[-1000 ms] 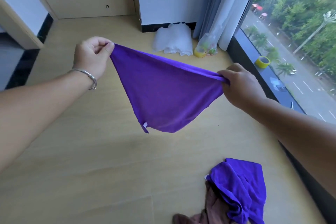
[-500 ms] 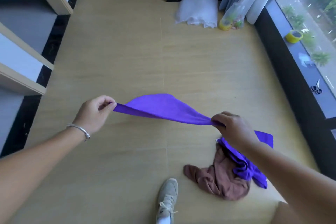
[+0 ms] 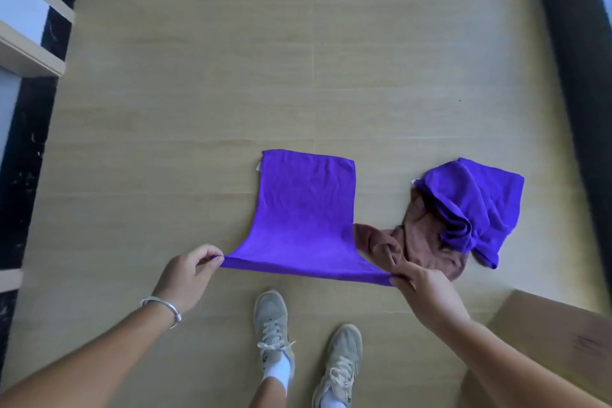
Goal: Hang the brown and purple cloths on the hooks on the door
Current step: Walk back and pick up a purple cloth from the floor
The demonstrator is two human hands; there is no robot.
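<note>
- The wooden floor (image 3: 198,83) fills most of the view, pale planks running to a dark strip (image 3: 576,76) along the right edge and a black border (image 3: 29,116) on the left.
- White shelf edges (image 3: 29,53) jut in at the upper left, above that black border.
- A cardboard box (image 3: 556,348) sits at the lower right corner, partly behind the right forearm.
- The flat purple cloth (image 3: 304,212) is spread out in the middle, its far edge lying on the floor with a small white tag at the far left corner; its near edge is lifted and stretched taut between the two hands.
- A second purple cloth (image 3: 480,209) lies crumpled on the floor to the right, draped over the top of the brown one.
- The brown cloth (image 3: 414,242) is bunched on the floor under and beside that crumpled purple one; one end reaches toward the flat cloth's right edge, whether touching it I cannot tell.
- Two grey sneakers (image 3: 273,328) with white socks stand just behind the stretched edge.
- The left hand (image 3: 185,278), its grip closed, pinches the near left corner of the flat cloth between thumb and fingers.
- The right hand (image 3: 427,291), grip likewise closed, pinches the near right corner, just in front of the brown cloth.
- A silver bracelet (image 3: 162,305) circles the left wrist.
</note>
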